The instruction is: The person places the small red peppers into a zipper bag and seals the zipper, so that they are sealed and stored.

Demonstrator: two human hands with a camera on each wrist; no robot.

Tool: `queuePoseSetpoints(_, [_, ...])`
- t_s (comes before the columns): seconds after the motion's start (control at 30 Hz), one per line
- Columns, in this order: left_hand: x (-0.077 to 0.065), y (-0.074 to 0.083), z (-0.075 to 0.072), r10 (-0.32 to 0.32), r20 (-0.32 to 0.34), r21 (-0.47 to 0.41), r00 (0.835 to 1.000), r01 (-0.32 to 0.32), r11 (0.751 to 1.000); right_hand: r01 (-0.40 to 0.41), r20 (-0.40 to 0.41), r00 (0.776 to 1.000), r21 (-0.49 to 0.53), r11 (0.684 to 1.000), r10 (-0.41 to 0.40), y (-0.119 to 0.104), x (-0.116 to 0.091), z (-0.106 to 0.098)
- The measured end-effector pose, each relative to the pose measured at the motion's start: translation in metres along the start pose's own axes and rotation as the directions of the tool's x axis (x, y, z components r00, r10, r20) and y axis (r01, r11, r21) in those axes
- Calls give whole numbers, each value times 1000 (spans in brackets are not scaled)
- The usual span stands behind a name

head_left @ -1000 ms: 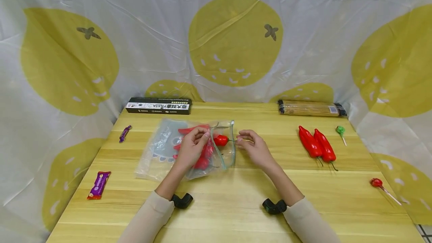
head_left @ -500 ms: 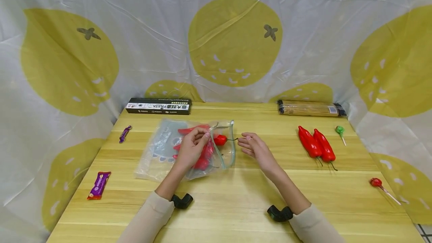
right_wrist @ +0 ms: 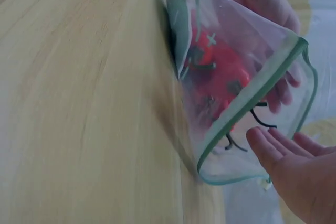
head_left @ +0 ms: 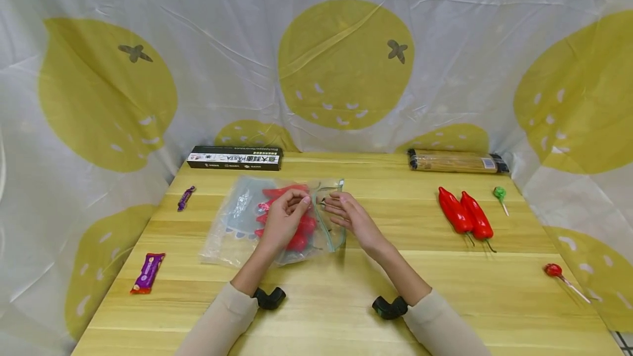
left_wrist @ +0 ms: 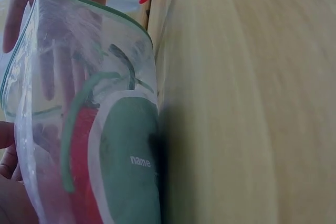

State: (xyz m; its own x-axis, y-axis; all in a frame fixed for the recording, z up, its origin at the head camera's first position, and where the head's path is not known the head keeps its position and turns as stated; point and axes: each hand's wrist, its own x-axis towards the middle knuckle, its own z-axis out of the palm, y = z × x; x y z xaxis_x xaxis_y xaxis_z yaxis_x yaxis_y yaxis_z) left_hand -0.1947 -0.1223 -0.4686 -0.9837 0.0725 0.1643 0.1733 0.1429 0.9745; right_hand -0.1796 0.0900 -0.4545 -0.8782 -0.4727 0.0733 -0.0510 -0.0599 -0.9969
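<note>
A clear zip bag (head_left: 222, 240) with a green-edged mouth lies on the table, holding several red peppers (head_left: 298, 242). My left hand (head_left: 283, 218) pinches the upper layer of the bag near its mouth, which gapes toward the right. At that mouth is my right hand (head_left: 358, 221), its fingers extended into the opening by the pepper stems. In the right wrist view the fingertips of the right hand (right_wrist: 299, 171) are close to a dark stem (right_wrist: 262, 120); whether they touch it I cannot tell. Through the plastic in the left wrist view, right-hand fingers (left_wrist: 63, 69) show.
Two red peppers (head_left: 455, 212) lie to the right, near a green lollipop (head_left: 499, 193) and a red lollipop (head_left: 553, 270). A black pasta box (head_left: 234, 159) and a pack of noodles (head_left: 457, 161) stand along the back. Purple-wrapped sweets (head_left: 148, 272) are at left.
My right hand has moved left into the bag's mouth, after drawing back slightly. The pepper that stuck out at the mouth has gone deeper inside. My left hand keeps its hold.
</note>
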Motion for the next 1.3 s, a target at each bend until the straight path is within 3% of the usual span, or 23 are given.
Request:
queuePoseSetpoints(0.17, [-1, -2, 0, -17, 1, -19, 1000, 17, 1000, -17, -106, 994, -57, 998, 11, -3, -14, -18])
queuePoseSetpoints(0.33, [-1, -2, -1, -53, 4, -15, 999, 53, 998, -52, -255, 967, -235, 971, -10, -8, -43, -56])
queuePoseSetpoints(0.5, [1, -1, -1, -92, 24, -23, 995, 93, 995, -163, -384, 923, -437, 884, -20, -13, -78, -106])
queuePoseSetpoints(0.63, [1, 1, -1, -64, 15, -18, 998, 64, 998, -253, -470, 881, -542, 802, -40, -14, -101, -139])
queuePoseSetpoints(0.73, [0, 0, -2, -35, 3, -14, 999, 35, 999, -310, -515, 855, -595, 741, -56, -14, -114, -154])
queuePoseSetpoints(0.87, [0, -2, -3, -25, 4, -15, 1000, 25, 1000, -359, -552, 831, -622, 696, -65, -15, -122, -166])
queuePoseSetpoints(1.03, [0, -2, -2, -24, 16, -30, 1000, 24, 999, -404, -563, 825, -659, 634, -59, -14, -125, -182])
queuePoseSetpoints(1.17, [0, -2, -1, -33, 23, -38, 999, 34, 999, -428, -540, 841, -698, 574, -29, -10, -124, -189])
queuePoseSetpoints(1.3, [0, -2, 0, -39, 28, -32, 999, 40, 999, -439, -509, 860, -722, 535, 18, -5, -120, -189])
